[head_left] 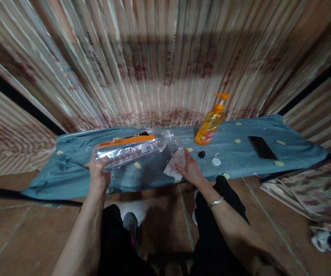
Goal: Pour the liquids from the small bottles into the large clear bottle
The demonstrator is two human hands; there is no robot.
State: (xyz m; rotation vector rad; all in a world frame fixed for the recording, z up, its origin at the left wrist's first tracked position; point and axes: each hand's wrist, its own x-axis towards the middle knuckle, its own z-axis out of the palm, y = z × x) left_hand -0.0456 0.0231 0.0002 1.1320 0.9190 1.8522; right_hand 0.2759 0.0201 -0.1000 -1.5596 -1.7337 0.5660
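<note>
"Clasped by its base end, a large clear plastic bottle with an orange-and-silver label lay in the left hand, thumb on top, most fingers hidden. And the right?"

"Right hand was curled around the lower part of a small clear plastic bottle. Both bottles were held left of the upright amber bottle with an orange pump."

"What could have gone wrong?"

"I'd have worried about the two necks slipping apart. They met, or nearly did; I couldn't tell which. A weak hold so far back on the big bottle could have let its neck swing. Any liquid, which I couldn't make out, might then have wet the blue-green patterned cloth under the pump bottle."

"Which way did they point?"

"The big one's long axis ran left to right, angling slightly away from the person, neck toward the pump bottle. The small one leaned, mouth pointing away from the person and leftward of the pump bottle."
</note>
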